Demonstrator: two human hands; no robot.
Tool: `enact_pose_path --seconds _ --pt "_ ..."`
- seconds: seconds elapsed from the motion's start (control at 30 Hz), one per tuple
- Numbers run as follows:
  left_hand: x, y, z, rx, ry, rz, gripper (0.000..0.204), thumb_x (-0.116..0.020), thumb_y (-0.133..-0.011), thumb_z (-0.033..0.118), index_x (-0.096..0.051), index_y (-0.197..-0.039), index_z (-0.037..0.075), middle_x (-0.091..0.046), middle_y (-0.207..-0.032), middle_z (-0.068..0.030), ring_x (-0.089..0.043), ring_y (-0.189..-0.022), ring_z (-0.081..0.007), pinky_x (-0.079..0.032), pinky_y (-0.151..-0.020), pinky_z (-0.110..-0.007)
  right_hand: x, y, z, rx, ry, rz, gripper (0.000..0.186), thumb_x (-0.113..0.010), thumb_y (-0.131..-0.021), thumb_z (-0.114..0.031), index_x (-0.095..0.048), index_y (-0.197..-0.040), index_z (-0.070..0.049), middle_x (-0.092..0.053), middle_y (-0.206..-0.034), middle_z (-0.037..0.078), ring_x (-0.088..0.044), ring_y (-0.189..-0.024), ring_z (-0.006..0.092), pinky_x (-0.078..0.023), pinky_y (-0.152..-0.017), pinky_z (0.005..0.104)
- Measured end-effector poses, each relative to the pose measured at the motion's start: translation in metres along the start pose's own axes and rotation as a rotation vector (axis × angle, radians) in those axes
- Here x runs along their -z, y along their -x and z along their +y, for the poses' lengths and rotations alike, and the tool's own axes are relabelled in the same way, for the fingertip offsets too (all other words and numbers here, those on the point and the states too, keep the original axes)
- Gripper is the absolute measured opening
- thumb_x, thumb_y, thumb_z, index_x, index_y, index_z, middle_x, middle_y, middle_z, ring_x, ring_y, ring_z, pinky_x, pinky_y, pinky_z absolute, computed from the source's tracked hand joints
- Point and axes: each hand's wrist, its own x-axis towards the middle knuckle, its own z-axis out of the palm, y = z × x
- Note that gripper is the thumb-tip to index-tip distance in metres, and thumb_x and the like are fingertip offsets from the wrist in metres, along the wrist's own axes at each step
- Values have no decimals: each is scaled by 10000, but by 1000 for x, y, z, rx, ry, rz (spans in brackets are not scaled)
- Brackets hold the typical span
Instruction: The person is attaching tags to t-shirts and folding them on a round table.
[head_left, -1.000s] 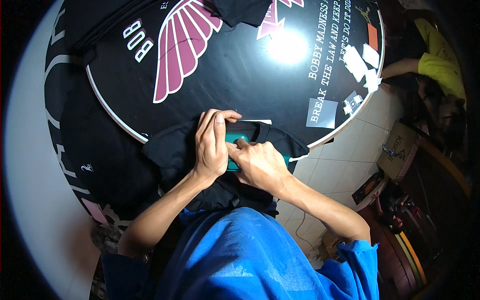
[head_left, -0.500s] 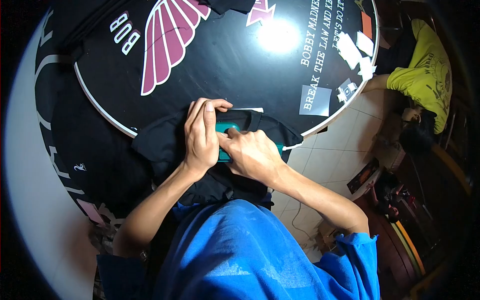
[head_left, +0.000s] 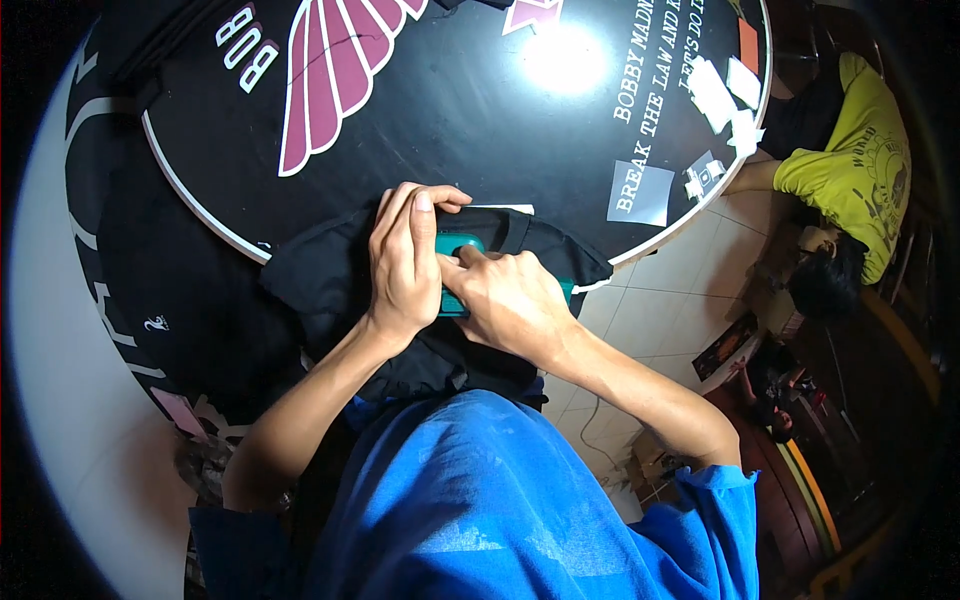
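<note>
Pressing down side by side, the left hand (head_left: 405, 262) and the right hand (head_left: 510, 300) lie flat on a black cloth (head_left: 320, 275) at the near edge of the round black table (head_left: 450, 120). A green thing (head_left: 458, 245) peeks out between them, its long side running left to right. Both hands touch it; neither one closes around it.

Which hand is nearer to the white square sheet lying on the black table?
Right. The right hand presses the teal tool on the black cloth, closer to the white square sheet; the left hand lies farther left.
</note>
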Motion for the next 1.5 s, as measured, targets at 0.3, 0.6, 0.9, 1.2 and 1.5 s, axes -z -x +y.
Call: enact_pose_path --seconds 0.3,0.6,0.9,1.2,1.5 --pt "-1 -1 1 8 26 23 493 -295 -1196 171 -726 -1117 -54 -712 -1041 -159 -664 -954 -274 -516 -870 -397 6 0 0 72 41 45 413 -816 -793 -80 -545 -1103 -49 -723 -923 209 -766 -681 362 -611 -582 437" --pt "-2 4 -3 24 35 35 506 -269 -1217 215 -705 -1269 -35 -734 -1103 -138 -686 -1007 -240 -512 -899 -381 5 1 -1 60 43 31 443 -837 -779 -96 -548 -1113 -62 -732 -950 201 -782 -718 351 -620 -596 431" --pt "-5 7 -6 44 74 73 491 -257 -1231 249 -622 -1427 -15 -723 -1115 -134 -689 -1014 -204 -513 -933 -368 6 0 -1 61 41 36 418 -819 -779 -76 -541 -1091 -56 -734 -949 201 -784 -711 334 -613 -582 421" --pt "-4 7 -5 56 64 47 498 -252 -1235 252 -624 -1424 -20 -723 -1114 -131 -694 -1018 -203 -518 -932 -362 3 0 -1 64 64 52 406 -815 -780 -76 -528 -1066 -61 -727 -933 194 -777 -688 328 -604 -564 419" --pt "-3 7 -7 35 66 47 493 -264 -1236 255 -625 -1411 -33 -724 -1115 -139 -699 -1002 -201 -533 -923 -361 2 0 -1 60 46 64 394 -810 -798 -86 -531 -1076 -66 -716 -928 179 -777 -681 315 -604 -563 414"
